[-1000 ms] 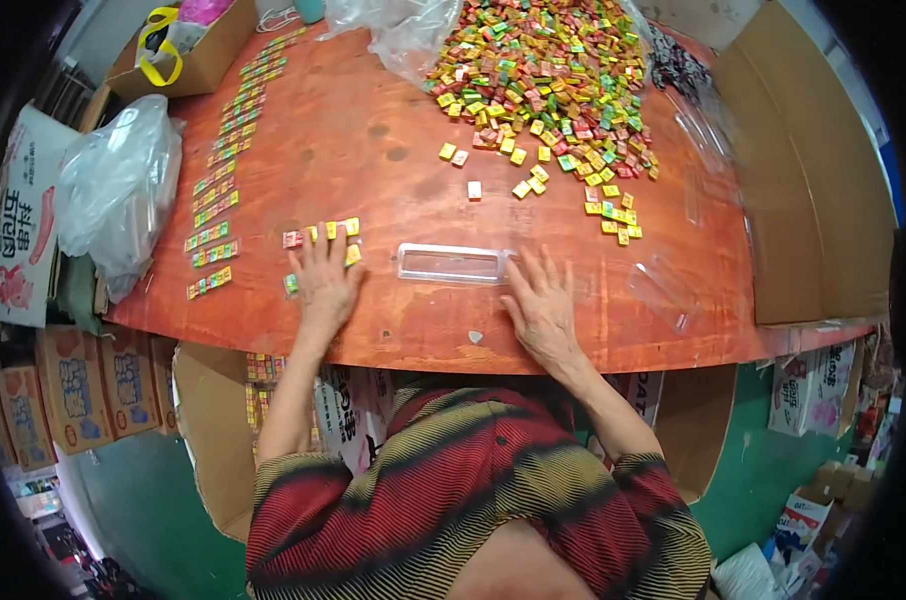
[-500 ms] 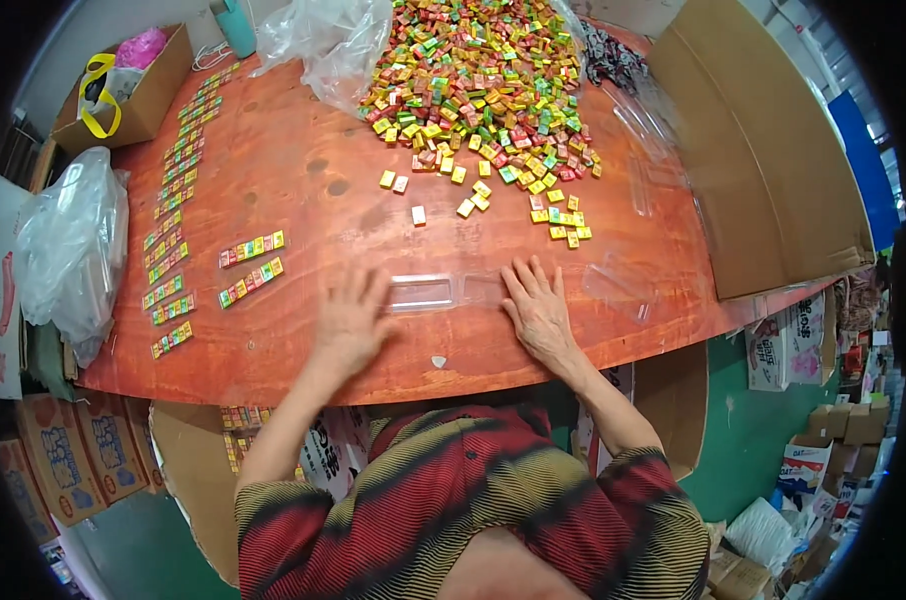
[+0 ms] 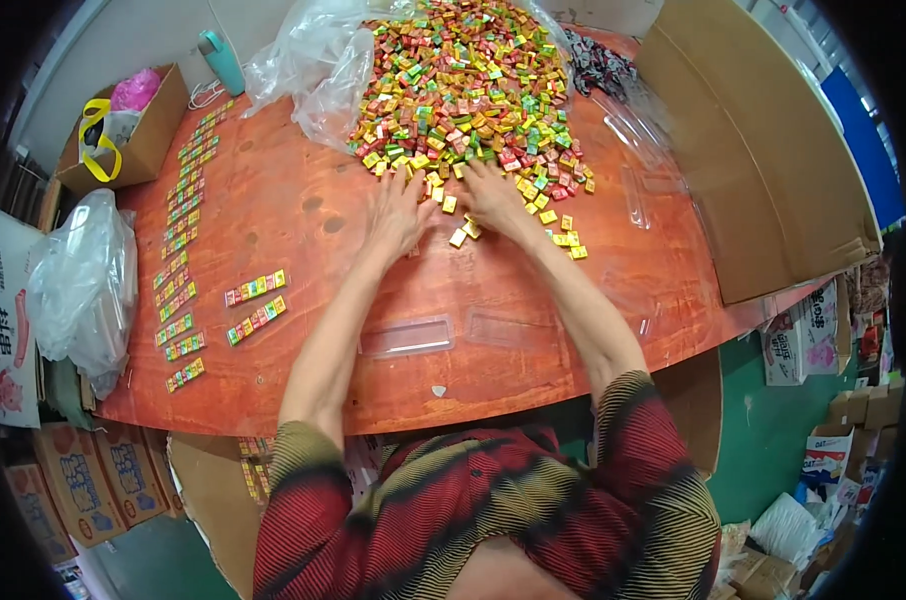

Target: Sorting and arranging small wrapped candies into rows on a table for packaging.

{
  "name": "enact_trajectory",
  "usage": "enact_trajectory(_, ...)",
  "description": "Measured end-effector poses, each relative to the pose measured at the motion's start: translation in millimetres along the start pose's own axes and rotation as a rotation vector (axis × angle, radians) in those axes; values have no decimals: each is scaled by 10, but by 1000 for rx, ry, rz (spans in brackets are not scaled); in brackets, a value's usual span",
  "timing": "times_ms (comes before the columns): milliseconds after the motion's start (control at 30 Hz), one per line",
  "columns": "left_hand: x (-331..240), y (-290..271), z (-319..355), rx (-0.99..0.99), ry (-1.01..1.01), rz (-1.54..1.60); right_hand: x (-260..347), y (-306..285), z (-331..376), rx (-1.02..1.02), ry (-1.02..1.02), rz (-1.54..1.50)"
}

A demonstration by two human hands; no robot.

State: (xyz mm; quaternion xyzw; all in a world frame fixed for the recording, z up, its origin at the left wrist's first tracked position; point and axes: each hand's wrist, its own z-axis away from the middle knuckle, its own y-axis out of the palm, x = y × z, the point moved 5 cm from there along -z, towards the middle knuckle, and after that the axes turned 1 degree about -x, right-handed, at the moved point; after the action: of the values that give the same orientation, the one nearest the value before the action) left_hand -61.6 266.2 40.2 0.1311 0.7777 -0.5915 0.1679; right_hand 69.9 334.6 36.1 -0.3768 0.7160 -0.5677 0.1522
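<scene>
A big heap of small red, yellow, green and orange boxes (image 3: 463,85) covers the far middle of the table. My left hand (image 3: 400,212) rests at its front left edge, fingers stretched toward the nearest boxes. To its right, my right hand (image 3: 495,200) reaches into the same front edge with fingers apart; some fingertips are hidden among the boxes. Between both hands lie a few loose yellow boxes (image 3: 458,238). Closer to me, a clear plastic tray (image 3: 407,337) lies beside a second clear tray (image 3: 503,328) on the orange-red table (image 3: 303,190).
Short rows of boxes (image 3: 257,288) lie at the left, with a long column of rows (image 3: 178,240) beyond. Clear bags (image 3: 83,280) hang at the left edge. A cardboard box (image 3: 158,125) and a teal bottle (image 3: 223,62) stand far left; a tall carton (image 3: 763,150) stands right.
Both hands have moved forward from beside the clear trays to the front edge of the heap. Some loose boxes there are now near or under my hands.
</scene>
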Motion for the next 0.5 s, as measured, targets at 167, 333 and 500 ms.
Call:
enact_trajectory(167,-145,164,183,59,104,-70,217,74,235,-19,-175,15)
enact_trajectory(333,-154,15,703,159,145,12,226,-101,592,117,-216,-91)
enact_trajectory(500,15,-313,895,-88,38,25,198,-421,800,-5,-26,-91)
